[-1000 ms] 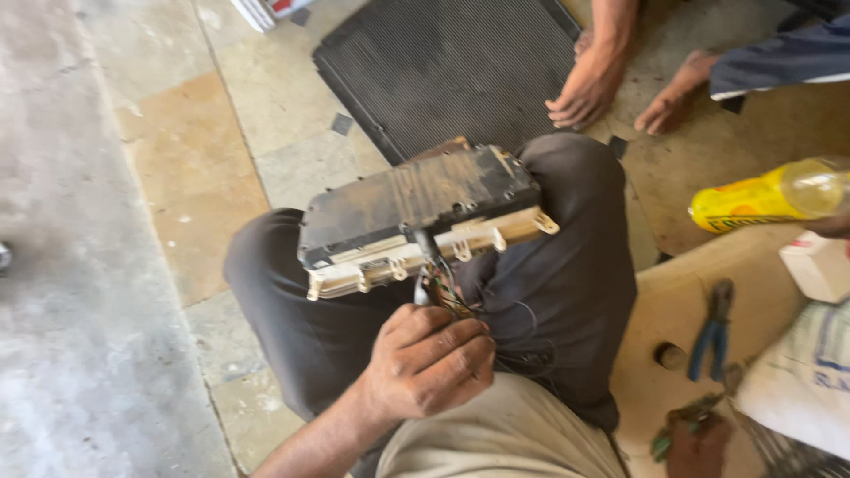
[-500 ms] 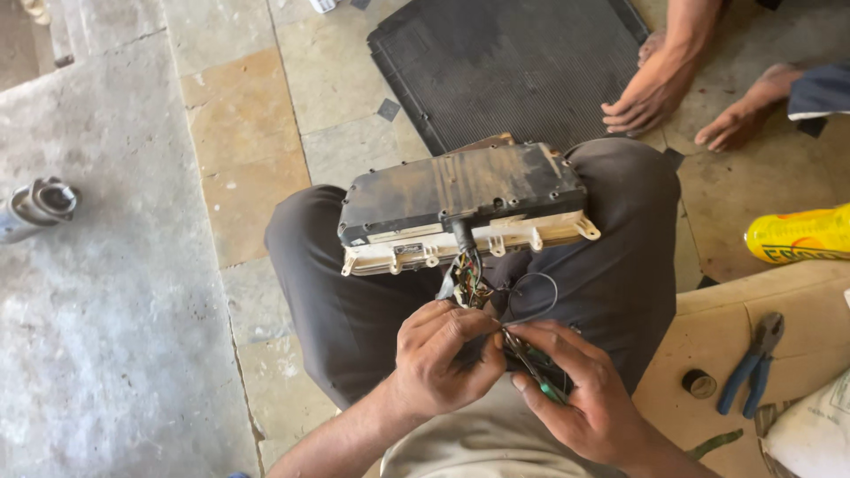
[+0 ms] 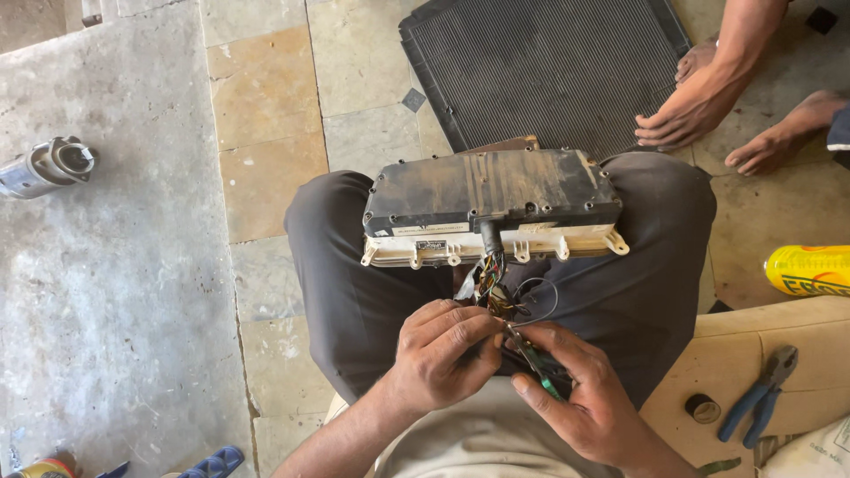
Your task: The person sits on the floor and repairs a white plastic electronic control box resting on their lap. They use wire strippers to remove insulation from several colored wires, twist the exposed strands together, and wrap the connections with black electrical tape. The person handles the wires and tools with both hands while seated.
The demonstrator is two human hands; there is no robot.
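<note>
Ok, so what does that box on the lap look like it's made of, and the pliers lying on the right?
The box looks like moulded plastic: a dull, dusty black back over a cream lower shell with moulded mounting tabs. A bundle of coloured insulated wires hangs from it. The pliers seem to be grey metal at the jaws, with blue handles, probably plastic or rubber sleeves; the exact coating can't be told.

Stone-tile floor [image 3: 266, 168] under black radiator [image 3: 540, 62], metal cylinder [image 3: 49, 165], yellow bottle [image 3: 810, 270].
</note>
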